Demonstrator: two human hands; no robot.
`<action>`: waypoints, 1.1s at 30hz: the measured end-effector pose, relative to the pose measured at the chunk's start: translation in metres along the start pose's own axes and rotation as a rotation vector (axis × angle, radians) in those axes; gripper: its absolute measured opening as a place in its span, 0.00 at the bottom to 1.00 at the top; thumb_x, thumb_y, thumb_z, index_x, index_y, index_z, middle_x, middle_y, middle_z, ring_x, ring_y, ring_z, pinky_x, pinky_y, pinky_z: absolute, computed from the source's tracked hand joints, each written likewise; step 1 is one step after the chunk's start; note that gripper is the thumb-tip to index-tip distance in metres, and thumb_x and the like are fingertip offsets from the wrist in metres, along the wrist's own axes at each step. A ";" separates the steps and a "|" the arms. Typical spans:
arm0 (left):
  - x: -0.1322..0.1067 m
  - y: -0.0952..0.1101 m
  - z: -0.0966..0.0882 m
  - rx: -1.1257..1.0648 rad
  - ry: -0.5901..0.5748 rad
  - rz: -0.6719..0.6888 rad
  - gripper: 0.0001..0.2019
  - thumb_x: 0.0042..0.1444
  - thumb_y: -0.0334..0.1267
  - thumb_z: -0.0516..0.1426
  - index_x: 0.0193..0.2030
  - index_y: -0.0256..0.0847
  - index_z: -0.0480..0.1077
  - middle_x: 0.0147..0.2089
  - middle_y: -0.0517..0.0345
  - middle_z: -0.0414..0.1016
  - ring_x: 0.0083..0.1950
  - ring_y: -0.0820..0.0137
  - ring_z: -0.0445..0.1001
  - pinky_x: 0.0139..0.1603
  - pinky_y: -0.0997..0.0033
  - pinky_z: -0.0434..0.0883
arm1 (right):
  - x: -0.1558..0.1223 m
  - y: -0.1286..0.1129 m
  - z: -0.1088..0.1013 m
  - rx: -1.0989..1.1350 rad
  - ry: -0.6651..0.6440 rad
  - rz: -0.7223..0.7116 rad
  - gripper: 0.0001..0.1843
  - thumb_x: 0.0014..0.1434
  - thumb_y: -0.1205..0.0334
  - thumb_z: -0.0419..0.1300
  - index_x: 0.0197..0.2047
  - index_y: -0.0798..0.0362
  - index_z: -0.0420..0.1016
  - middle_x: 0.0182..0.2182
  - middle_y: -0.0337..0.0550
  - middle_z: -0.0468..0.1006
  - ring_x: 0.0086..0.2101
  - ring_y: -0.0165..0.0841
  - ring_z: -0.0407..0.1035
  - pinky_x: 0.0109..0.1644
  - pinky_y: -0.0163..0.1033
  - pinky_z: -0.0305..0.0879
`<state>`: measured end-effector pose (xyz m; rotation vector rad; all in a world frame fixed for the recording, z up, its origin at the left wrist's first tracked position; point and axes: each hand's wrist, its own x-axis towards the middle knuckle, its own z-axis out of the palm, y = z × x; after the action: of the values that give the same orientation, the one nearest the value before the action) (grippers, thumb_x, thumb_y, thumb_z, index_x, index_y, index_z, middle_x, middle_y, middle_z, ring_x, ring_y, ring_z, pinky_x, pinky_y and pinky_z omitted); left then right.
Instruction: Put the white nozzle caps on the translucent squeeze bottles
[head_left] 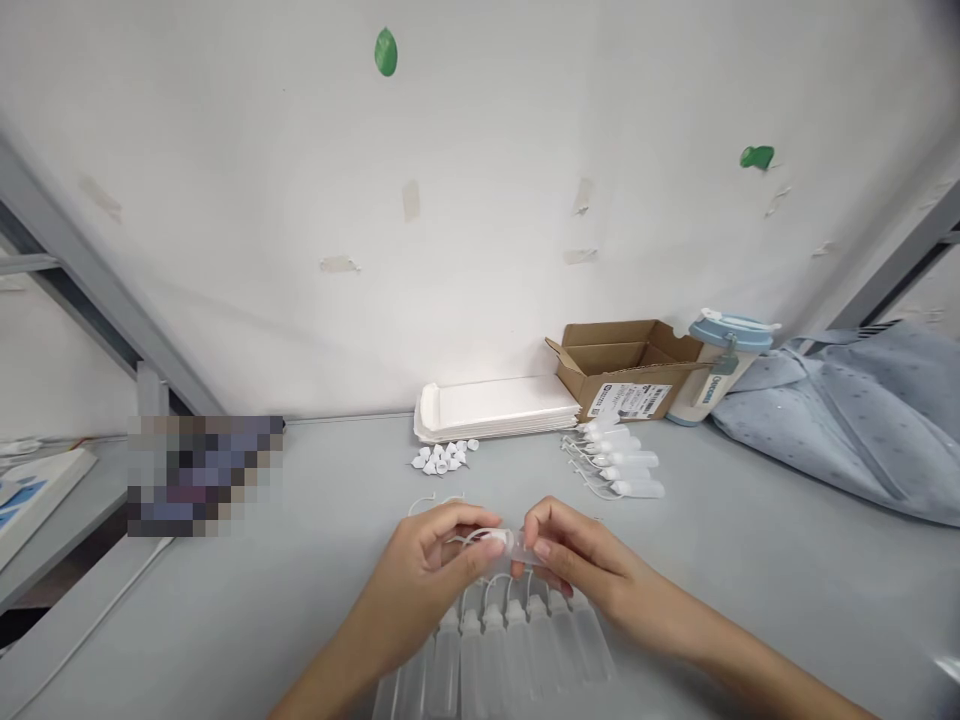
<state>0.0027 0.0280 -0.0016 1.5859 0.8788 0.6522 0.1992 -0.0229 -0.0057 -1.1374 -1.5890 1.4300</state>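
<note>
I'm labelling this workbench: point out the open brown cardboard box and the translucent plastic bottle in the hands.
Open brown cardboard box (636, 379): head view, upper part of its front wall.
Translucent plastic bottle (518, 547): head view, its exposed section.

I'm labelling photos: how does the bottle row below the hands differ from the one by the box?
The near row runs left to right; the far row runs back toward the box.
The near row's necks point away from the camera, the far row's point left.
The hands partly cover the near row, not the far row.
Both lie on the table and look translucent.
</note>
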 end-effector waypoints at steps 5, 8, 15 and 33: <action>-0.001 -0.002 0.003 0.137 -0.013 -0.065 0.17 0.57 0.47 0.53 0.25 0.38 0.70 0.21 0.61 0.69 0.25 0.72 0.69 0.27 0.75 0.66 | -0.002 -0.003 0.001 -0.048 0.012 -0.012 0.11 0.66 0.54 0.46 0.37 0.51 0.61 0.30 0.35 0.61 0.29 0.27 0.53 0.34 0.34 0.52; -0.002 -0.002 0.004 0.237 -0.003 0.100 0.10 0.57 0.42 0.53 0.34 0.40 0.72 0.30 0.59 0.72 0.31 0.71 0.70 0.32 0.75 0.67 | -0.002 -0.003 0.000 0.007 -0.016 -0.015 0.11 0.67 0.55 0.45 0.38 0.51 0.61 0.32 0.37 0.65 0.30 0.27 0.55 0.34 0.34 0.53; -0.004 -0.002 0.006 0.216 -0.013 0.023 0.11 0.57 0.43 0.53 0.36 0.40 0.73 0.30 0.58 0.72 0.31 0.70 0.71 0.30 0.75 0.68 | -0.002 0.000 -0.002 -0.055 -0.007 -0.032 0.10 0.66 0.55 0.45 0.40 0.51 0.61 0.33 0.39 0.69 0.33 0.29 0.60 0.37 0.36 0.55; -0.005 -0.002 0.017 0.060 -0.048 -0.096 0.19 0.58 0.49 0.50 0.22 0.39 0.64 0.18 0.63 0.62 0.21 0.74 0.64 0.25 0.75 0.63 | -0.002 0.015 -0.002 -0.826 0.103 -0.367 0.11 0.66 0.60 0.45 0.48 0.54 0.61 0.35 0.47 0.70 0.32 0.33 0.63 0.34 0.37 0.60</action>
<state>0.0131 0.0143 -0.0067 1.5954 0.9403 0.5218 0.2040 -0.0237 -0.0197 -1.2244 -2.2438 0.4511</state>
